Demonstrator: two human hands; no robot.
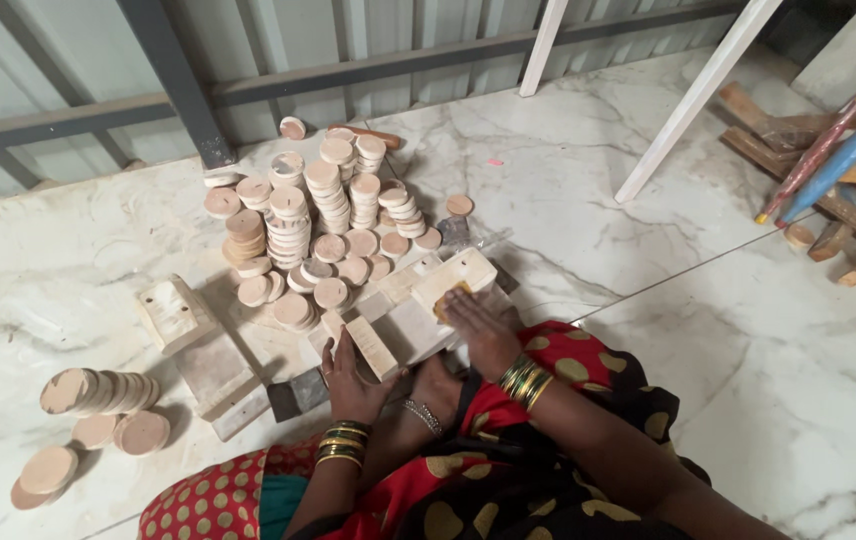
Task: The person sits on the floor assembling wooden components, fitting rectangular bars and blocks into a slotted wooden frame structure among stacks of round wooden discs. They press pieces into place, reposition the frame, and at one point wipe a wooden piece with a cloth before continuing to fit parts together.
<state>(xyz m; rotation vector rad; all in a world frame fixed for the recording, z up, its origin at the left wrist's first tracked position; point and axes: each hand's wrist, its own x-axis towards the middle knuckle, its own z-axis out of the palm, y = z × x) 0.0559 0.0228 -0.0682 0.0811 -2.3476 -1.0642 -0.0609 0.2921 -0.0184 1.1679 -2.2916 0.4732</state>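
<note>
Underfoot, white marble floor (648, 210) beneath corrugated metal wall (398, 30); left hand (353, 375) clasping wooden block (372, 347), right hand (483, 325) flat, fingers spread.

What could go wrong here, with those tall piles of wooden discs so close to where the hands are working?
1. The stacks of wooden discs stand tall and uneven just behind the work; a bump of an arm might topple them.
2. The right hand presses something small and yellowish against a pale wooden block; fingers could get scraped if it slips.
3. The left hand holds another small block among loose pieces, which may slide on the smooth marble floor.
</note>
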